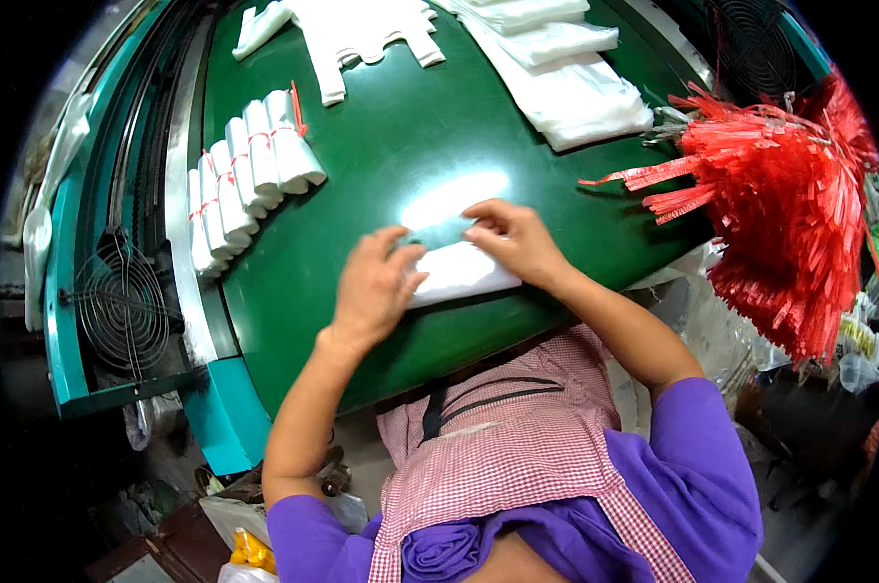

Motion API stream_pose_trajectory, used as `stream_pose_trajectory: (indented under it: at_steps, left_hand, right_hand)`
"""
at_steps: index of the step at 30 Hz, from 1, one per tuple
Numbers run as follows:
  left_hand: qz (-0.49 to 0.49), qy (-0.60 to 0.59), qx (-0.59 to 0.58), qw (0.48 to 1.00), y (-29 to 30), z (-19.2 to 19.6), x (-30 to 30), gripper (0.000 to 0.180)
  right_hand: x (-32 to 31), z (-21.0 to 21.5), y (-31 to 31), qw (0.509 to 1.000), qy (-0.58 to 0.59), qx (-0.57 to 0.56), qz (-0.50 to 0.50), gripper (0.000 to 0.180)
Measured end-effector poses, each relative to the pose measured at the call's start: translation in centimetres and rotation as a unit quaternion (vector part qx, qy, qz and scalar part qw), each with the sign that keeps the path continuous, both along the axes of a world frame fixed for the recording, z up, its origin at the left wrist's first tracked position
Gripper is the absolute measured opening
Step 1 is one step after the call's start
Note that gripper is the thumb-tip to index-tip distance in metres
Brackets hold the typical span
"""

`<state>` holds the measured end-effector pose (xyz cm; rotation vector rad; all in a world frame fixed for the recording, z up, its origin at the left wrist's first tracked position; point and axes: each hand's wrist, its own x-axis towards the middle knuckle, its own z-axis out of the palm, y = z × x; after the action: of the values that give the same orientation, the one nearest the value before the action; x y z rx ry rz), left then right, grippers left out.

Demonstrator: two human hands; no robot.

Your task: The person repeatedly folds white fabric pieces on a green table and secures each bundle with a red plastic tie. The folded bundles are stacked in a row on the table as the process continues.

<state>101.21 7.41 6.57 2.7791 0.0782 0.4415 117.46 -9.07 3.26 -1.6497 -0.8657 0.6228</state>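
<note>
A white roll of folded plastic bags (467,273) lies crosswise on the green tabletop, close to the front edge. At its left end is my left hand (373,284), fingers spread and slightly blurred, the tips beside or just touching the plastic. My right hand (519,243) rests over the right end of the roll, its thumb on the far side of the plastic and its bent fingers apart from the thumb. Neither hand is closed around the roll. What lies under the right palm is hidden.
Several white rolls tied with red strips (234,180) lie in a row at the left. Flat white bags (367,34) and a stack of white bags (580,87) are at the far side. A bunch of red plastic strips (775,194) hangs at the right edge. A wire-guarded fan (124,306) stands left.
</note>
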Motion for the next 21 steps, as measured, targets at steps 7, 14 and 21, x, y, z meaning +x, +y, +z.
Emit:
stream_pose_trajectory:
  at_steps: [7,14,21]
  left_hand:
    - [-0.037,0.25,-0.298,0.921,-1.4,-0.3,0.2,0.04]
    - [0.05,0.037,-0.61,0.79,-2.1,-0.2,-6.1,0.031]
    - [0.027,0.077,-0.796,0.6,0.4,-0.8,-9.3,0.05]
  right_hand:
    - [5.2,-0.8,-6.6,0.801,0.394,0.258,-0.37,0.022]
    - [3.8,-0.6,2.7,0.985,-0.008,0.083,-0.152,0.014]
    - [-9.3,2.2,-0.6,0.858,-0.188,-0.203,0.433,0.017]
